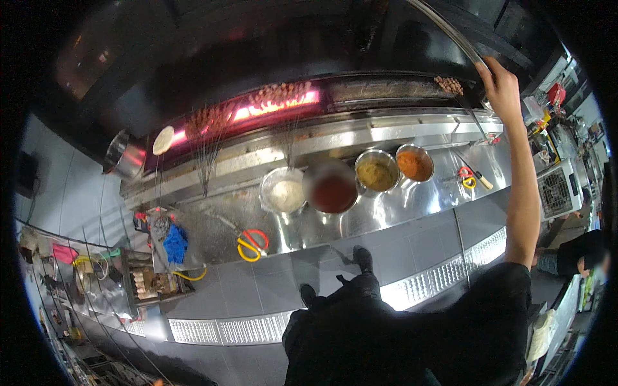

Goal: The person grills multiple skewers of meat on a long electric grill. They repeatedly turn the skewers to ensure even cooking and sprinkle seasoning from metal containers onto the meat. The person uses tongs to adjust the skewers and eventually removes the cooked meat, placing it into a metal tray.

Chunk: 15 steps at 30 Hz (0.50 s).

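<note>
My right hand [499, 87] is raised at the upper right, its fingers closed around the end of a long, shiny, rod-like thing [451, 31]. Whether this is one bar or a bundle of rods I cannot tell. Below that hand, a meat skewer [449, 86] lies at the right end of the grill. My left hand is out of view. Before me, meat skewers [280, 94] rest over the glowing grill [246, 113], with darker skewers [207, 120] to their left. A round flatbread [163, 140] sits on thin rods at the grill's left end.
On the steel counter [386, 207] stand a bowl of pale powder [285, 193], a dark red bowl [333, 193], and bowls of greenish [376, 171] and orange seasoning [415, 164]. Scissors [251, 244], more scissors [467, 177] and a blue cloth [175, 243] lie there. A person [574, 253] is at right.
</note>
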Each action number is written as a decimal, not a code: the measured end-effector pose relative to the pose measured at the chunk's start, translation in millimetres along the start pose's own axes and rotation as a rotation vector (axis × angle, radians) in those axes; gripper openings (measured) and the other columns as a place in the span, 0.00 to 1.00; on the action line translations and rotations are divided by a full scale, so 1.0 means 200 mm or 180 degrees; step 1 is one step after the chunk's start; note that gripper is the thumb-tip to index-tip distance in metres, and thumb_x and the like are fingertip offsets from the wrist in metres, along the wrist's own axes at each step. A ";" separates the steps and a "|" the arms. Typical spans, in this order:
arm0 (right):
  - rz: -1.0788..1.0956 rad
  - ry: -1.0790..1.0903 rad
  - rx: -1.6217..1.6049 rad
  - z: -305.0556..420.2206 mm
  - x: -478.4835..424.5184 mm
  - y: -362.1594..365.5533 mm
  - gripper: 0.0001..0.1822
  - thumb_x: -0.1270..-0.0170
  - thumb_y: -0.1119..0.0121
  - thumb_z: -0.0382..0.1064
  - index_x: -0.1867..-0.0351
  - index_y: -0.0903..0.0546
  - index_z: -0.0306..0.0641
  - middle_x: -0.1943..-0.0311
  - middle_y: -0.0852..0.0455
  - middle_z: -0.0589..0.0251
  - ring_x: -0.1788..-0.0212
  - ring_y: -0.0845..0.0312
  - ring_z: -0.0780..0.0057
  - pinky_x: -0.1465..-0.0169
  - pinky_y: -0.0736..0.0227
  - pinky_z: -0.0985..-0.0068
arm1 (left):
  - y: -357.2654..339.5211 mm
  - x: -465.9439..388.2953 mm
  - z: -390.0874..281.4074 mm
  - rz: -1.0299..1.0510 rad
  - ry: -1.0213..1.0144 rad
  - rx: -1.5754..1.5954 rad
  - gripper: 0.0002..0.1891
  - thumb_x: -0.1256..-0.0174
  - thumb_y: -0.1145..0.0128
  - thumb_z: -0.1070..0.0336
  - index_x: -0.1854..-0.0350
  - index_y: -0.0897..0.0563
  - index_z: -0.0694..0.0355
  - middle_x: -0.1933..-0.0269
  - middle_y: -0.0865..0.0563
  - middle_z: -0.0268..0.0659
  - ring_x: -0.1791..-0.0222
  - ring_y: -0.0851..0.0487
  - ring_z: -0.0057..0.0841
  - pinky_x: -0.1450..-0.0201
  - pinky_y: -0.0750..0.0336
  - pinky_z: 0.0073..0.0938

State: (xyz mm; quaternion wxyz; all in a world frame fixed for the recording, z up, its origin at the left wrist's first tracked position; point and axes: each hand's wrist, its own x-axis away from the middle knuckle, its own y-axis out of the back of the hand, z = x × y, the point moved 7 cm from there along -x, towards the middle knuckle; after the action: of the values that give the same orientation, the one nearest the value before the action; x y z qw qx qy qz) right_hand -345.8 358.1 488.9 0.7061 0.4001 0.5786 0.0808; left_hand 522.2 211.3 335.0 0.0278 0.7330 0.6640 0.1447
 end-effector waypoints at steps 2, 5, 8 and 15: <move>-0.0012 0.0055 0.0044 -0.20 0.02 0.05 0.16 0.32 0.44 0.44 0.55 0.19 0.31 0.69 0.18 0.40 0.65 0.20 0.44 0.63 0.27 0.63 | -0.29 -0.14 -0.17 0.0315 -0.1065 -0.1116 0.26 0.31 0.41 0.59 0.35 0.29 0.63 0.51 0.17 0.42 0.64 0.18 0.25 0.63 0.24 0.19; 0.0018 -0.0065 0.0111 -0.50 -0.01 0.12 0.15 0.32 0.44 0.43 0.55 0.20 0.31 0.71 0.18 0.41 0.66 0.21 0.43 0.63 0.28 0.63 | -0.93 -0.33 -0.18 0.0856 -0.0307 0.0895 0.24 0.35 0.38 0.65 0.39 0.29 0.62 0.55 0.16 0.45 0.61 0.17 0.26 0.65 0.21 0.21; 0.0163 -0.0018 0.0443 -0.89 -0.02 0.13 0.16 0.31 0.46 0.44 0.53 0.20 0.32 0.64 0.18 0.40 0.61 0.21 0.43 0.58 0.28 0.62 | -1.88 -0.36 -0.31 0.1470 -0.0090 0.1576 0.21 0.35 0.41 0.68 0.41 0.29 0.66 0.54 0.16 0.54 0.62 0.12 0.35 0.58 0.15 0.31; 0.0425 -0.0070 0.0563 -1.46 -0.06 0.18 0.17 0.30 0.46 0.43 0.49 0.21 0.32 0.60 0.16 0.41 0.56 0.20 0.42 0.54 0.27 0.60 | -3.53 -0.27 -0.29 0.2642 0.0465 0.2528 0.17 0.27 0.50 0.67 0.39 0.29 0.64 0.49 0.17 0.51 0.53 0.14 0.38 0.47 0.18 0.32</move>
State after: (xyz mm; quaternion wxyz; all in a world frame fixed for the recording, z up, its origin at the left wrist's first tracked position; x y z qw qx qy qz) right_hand -594.5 512.8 519.0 0.6674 0.4993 0.5478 0.0719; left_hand -178.4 232.4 216.1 -0.3543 0.8745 0.3245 -0.0665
